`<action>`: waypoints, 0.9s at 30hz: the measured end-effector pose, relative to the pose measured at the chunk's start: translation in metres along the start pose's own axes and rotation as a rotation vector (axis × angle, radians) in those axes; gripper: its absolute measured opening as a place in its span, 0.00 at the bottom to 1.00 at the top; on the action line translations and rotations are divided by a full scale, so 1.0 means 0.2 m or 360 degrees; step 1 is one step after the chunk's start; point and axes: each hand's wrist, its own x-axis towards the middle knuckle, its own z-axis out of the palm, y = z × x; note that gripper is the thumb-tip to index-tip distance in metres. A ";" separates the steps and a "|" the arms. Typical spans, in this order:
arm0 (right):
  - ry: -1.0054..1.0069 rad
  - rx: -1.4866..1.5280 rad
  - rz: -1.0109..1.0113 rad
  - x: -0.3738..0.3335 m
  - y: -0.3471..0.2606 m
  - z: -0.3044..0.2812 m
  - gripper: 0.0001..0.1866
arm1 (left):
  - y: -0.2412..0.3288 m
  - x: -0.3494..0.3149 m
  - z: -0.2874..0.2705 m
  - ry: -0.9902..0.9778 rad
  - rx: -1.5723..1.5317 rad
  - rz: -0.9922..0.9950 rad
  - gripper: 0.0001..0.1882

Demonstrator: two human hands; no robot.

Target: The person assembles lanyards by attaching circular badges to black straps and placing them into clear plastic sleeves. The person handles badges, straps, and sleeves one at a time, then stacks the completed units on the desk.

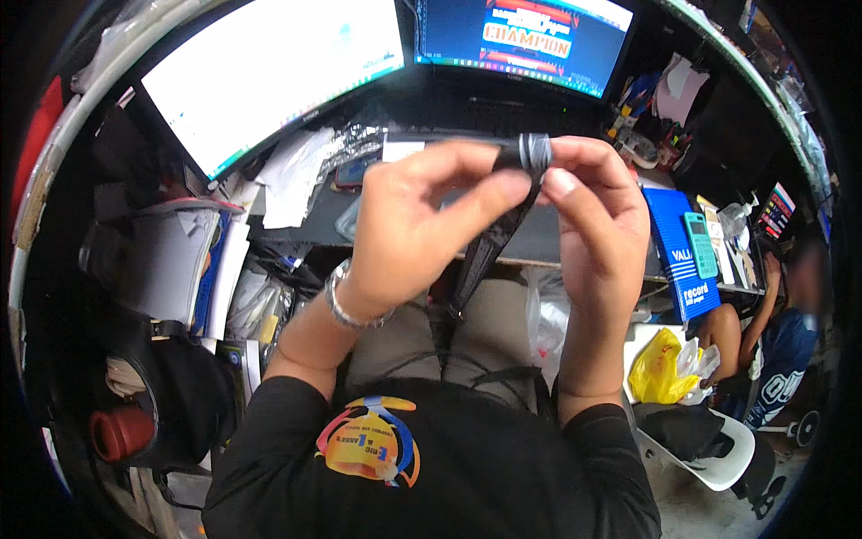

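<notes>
1. Head view: a black strap (485, 251) with a grey band (536, 149) hangs over the near edge of the counter (537, 232).
2. The left hand (417, 216) has its grip pinching the strap's top; the right hand (606, 216) pinches the grey band.
3. A blue book (672, 241) and green calculator (699, 244) are at the counter's right end.
4. Two screens (287, 72) stand at the counter's back.

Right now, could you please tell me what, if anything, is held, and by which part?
A black strap, pinched at its grey-striped upper end by the left hand and the right hand; its lower end hangs down.
</notes>
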 end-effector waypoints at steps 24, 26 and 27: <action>0.0934 0.1488 0.1324 -0.71 0.78 -0.39 0.13 | 0.25 -0.25 -0.57 -0.0618 -0.1600 0.0553 0.01; 0.0824 0.1562 0.1121 -0.66 0.67 -0.43 0.13 | 0.22 -0.20 -0.59 -0.0762 -0.1638 0.0478 0.02; 0.0897 0.1380 0.1059 -0.63 0.61 -0.44 0.14 | 0.19 -0.16 -0.58 -0.0860 -0.1699 0.0376 0.01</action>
